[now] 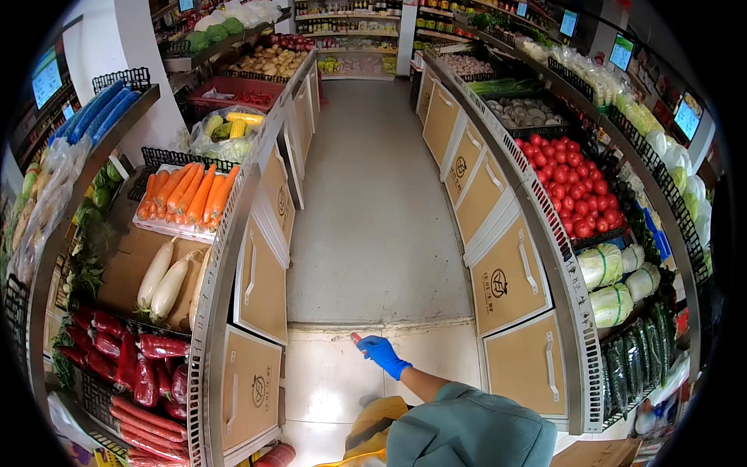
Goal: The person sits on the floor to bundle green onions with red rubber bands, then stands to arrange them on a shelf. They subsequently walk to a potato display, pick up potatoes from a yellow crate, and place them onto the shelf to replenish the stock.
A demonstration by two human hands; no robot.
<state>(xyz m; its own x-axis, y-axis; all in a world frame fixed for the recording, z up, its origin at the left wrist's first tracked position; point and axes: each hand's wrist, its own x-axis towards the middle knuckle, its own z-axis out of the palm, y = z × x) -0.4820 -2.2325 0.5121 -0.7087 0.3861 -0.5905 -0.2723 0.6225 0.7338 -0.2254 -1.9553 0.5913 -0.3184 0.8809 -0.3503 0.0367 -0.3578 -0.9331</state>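
Note:
My right hand [382, 354], in a blue glove, is over the light tiled part of the aisle floor. Its fingers are closed around a small red object [355, 337], whose far end juts out ahead of the fingertips; its kind is too small to tell. A teal sleeve [473, 423] covers the upper arm, leaving the forearm bare. Below the hand shows part of a yellow apron [376, 423]. My left hand is out of view. Nearest the hand are wooden cabinet doors [252, 382] on the left and more cabinet doors [524, 365] on the right.
Produce stands line both sides. Carrots [189, 195], white radishes [166, 280] and wrapped red peppers [137, 362] lie left. Tomatoes [572, 184], napa cabbages [607, 280] and cucumbers [636, 353] fill the right. The grey aisle floor [373, 204] runs to stocked shelves [348, 44].

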